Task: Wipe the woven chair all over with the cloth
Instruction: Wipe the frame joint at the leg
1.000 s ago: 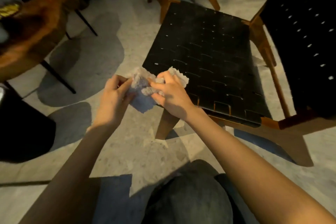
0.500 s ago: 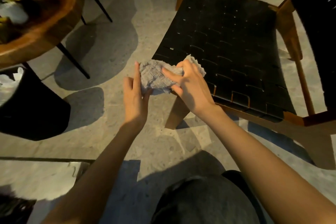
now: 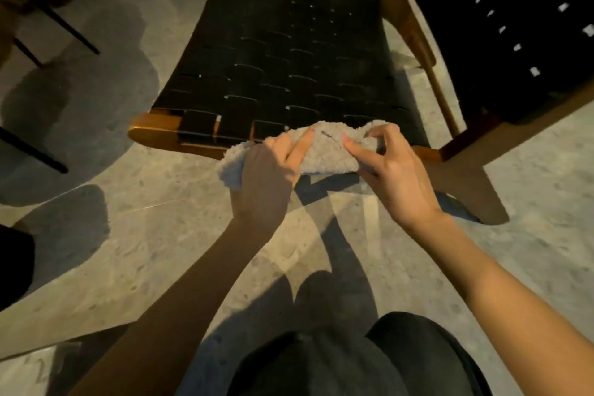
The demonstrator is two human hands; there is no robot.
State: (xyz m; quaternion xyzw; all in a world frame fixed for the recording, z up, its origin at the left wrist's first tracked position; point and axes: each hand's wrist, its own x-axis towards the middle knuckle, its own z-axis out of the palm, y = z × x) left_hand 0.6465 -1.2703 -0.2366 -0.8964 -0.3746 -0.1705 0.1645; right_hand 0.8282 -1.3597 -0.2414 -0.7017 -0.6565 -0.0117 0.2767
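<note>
The woven chair (image 3: 283,51) fills the upper middle: a black strap seat in a brown wooden frame, with its black woven back (image 3: 501,29) rising at the upper right. A pale grey fluffy cloth (image 3: 328,151) is stretched between both hands just over the seat's front rail. My left hand (image 3: 270,177) grips the cloth's left end, with a bunch of it hanging out to the left. My right hand (image 3: 392,170) pinches its right end.
Speckled stone floor (image 3: 180,235) lies around the chair. Thin black legs of a wooden table (image 3: 54,19) stand at the upper left. A dark object (image 3: 13,270) sits at the left edge. My dark-clad knee (image 3: 353,360) is at the bottom. Another wooden chair's legs show at the top.
The view has swung so the chair sits straight ahead. Both hands have moved right, onto the seat's front edge, and pulled the bunched cloth out wider between them.
</note>
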